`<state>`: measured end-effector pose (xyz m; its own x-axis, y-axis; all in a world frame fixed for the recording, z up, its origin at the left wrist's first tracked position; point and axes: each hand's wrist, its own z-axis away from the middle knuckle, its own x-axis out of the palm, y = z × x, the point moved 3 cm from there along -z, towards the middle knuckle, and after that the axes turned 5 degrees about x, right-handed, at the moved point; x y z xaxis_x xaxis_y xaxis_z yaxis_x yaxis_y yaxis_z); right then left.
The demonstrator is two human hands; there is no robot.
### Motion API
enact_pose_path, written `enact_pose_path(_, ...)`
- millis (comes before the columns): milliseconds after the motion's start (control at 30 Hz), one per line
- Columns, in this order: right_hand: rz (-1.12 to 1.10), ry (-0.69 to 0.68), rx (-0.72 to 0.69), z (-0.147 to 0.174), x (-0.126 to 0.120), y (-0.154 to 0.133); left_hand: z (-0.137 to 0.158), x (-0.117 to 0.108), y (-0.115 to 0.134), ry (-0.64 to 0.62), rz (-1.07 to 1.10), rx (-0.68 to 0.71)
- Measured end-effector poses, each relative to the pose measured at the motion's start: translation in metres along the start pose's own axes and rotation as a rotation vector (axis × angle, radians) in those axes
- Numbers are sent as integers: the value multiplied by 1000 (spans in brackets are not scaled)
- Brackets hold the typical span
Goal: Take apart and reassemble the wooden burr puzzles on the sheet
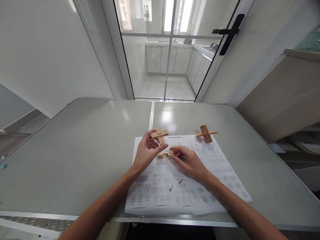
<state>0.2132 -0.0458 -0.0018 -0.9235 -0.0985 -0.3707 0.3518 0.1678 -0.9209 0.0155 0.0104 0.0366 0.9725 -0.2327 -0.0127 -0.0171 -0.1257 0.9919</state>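
Two bare hands at work over a printed instruction sheet (175, 193) spread on a grey folding table (75, 150).

Left hand (146, 151): raised a little above the sheet, fingers closed around a joined pair of notched wooden blocks (159, 134), held near the sheet's far edge.

Centre: one notched wooden piece (165, 154), lying on the sheet between the two hands, just below the held blocks.

Right hand (190, 163): palm down on the sheet, fingertips pinching the right end of that lying piece.

Far right: one assembled wooden cross puzzle (206, 134), standing at the sheet's far right corner, well apart from both hands.

Behind the table: a glass door (170, 50).
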Motion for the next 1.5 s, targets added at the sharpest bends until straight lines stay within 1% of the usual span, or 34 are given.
enact_pose_path(100,-293,-15,170,-3,-11,3,3,0,3,-30,-135,99)
enact_pose_path(200,-543,8,311,-6,-24,7,5,2,3,-74,-261,264)
enact_pose_path(267,-703,-13,410,-7,-28,12,6,3,1,-90,-329,362)
enact_pose_path(367,-908,-120,512,-7,-25,15,7,5,-2,-104,-395,448)
enact_pose_path(433,-1011,-202,534,-6,-21,15,7,6,-2,-124,-422,476)
enact_pose_path(500,-1069,-284,530,-4,-16,13,7,8,-1,-170,-427,489)
enact_pose_path(633,-1083,-427,477,-2,-12,11,9,14,0,-299,-396,492)
enact_pose_path(700,-1096,-458,453,-1,-12,12,10,16,0,-335,-388,492)
enact_pose_path(767,-1106,-472,435,-2,-11,13,10,17,-1,-342,-394,497)
enact_pose_path(933,-1100,-459,407,-2,-10,9,11,17,-1,-307,-451,536)
enact_pose_path(1200,-1046,-390,427,-2,-6,15,13,17,-4,-299,-559,685)
enact_pose_path(1333,-1027,-369,426,-1,-6,16,14,18,-2,-280,-545,712)
enact_pose_path(1500,-970,-333,431,-1,-4,12,15,19,-1,-261,-595,740)
